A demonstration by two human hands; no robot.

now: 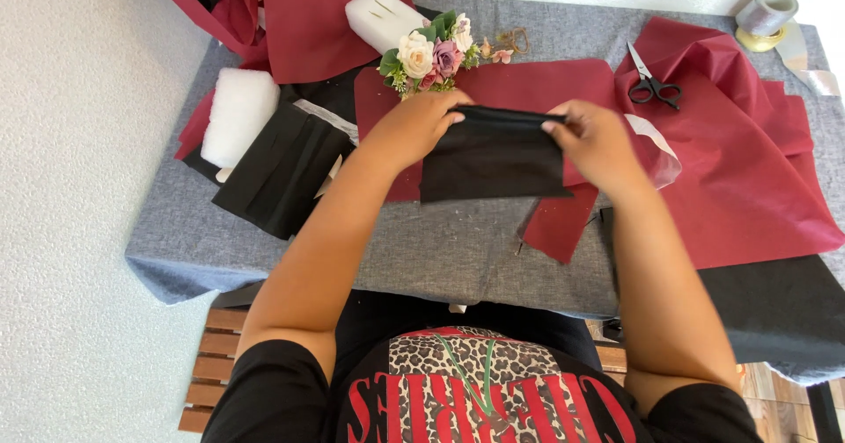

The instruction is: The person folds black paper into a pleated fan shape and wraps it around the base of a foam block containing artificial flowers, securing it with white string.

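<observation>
Both my hands hold up a folded sheet of black paper (pixel 493 161) above the grey table (pixel 440 249). My left hand (pixel 414 126) pinches its upper left corner. My right hand (pixel 598 139) pinches its upper right corner. The fold runs along the top edge between my fingers. Just beyond the sheet lies a small bouquet of cream, pink and purple flowers (pixel 431 56) on dark red wrapping paper (pixel 528 87).
Black-handled scissors (pixel 653 84) lie on crumpled dark red paper (pixel 748 161) at the right. Pleated black paper (pixel 282 170) and a white foam block (pixel 238 113) sit at the left. Another foam block (pixel 383 16) and a ribbon roll (pixel 766 16) are at the back.
</observation>
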